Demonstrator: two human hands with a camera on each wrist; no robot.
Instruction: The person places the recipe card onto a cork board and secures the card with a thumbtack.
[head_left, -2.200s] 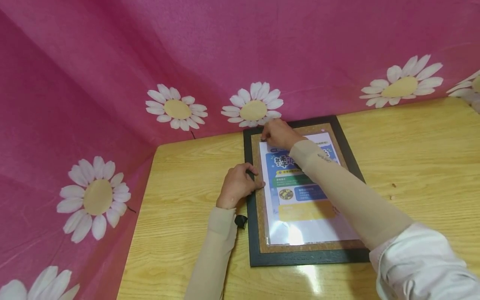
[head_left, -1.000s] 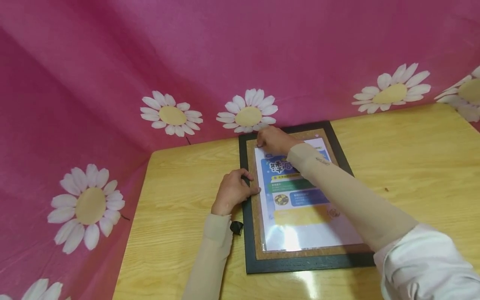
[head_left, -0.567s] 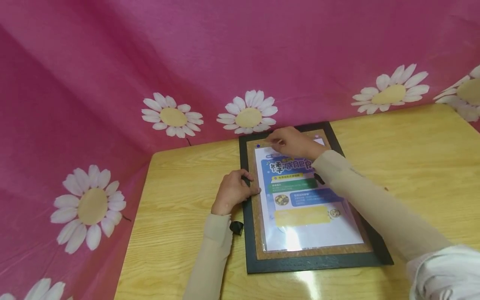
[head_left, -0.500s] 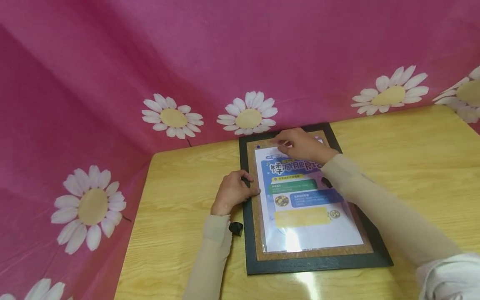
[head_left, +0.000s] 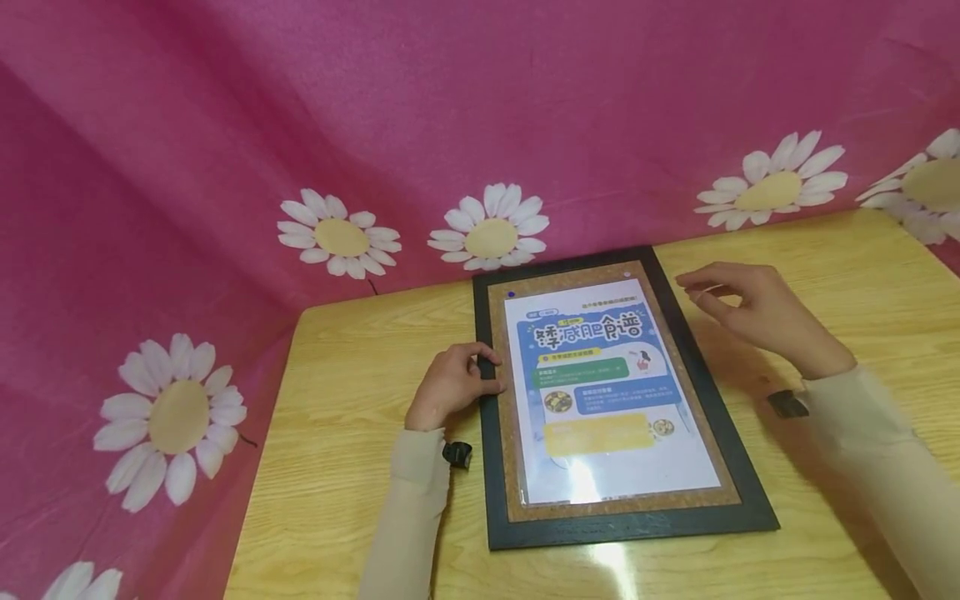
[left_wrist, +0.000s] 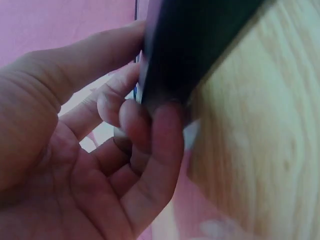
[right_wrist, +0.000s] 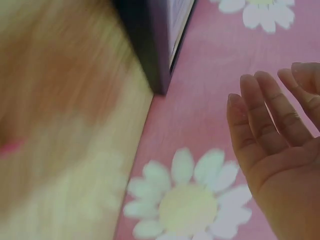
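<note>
A cork board in a black frame (head_left: 637, 527) stands on the table against the curtain. A laminated poster (head_left: 652, 475) with Chinese text covers most of its cork (head_left: 630, 503). At the poster's top left corner is a blue push pin (head_left: 512, 294), and a pale one, a push pin (head_left: 627, 273), shows at the top right. My left hand (head_left: 450, 383) holds the frame's left edge; in the left wrist view its thumb and curled fingers meet that edge. Right of the board, my right hand (head_left: 757, 317) is apart from it, fingers relaxed, with nothing visible in it.
A wooden table (head_left: 360, 400) lies under the board. Behind and to the left hangs a pink curtain (head_left: 375, 100) with large daisies. In the right wrist view a small blurred pink thing (right_wrist: 11, 147) shows over the table.
My right hand has left the blue push pin at the poster's top left and moved right, off the board. My left hand has stayed at the left edge, its fingertips slightly farther from the poster.
</note>
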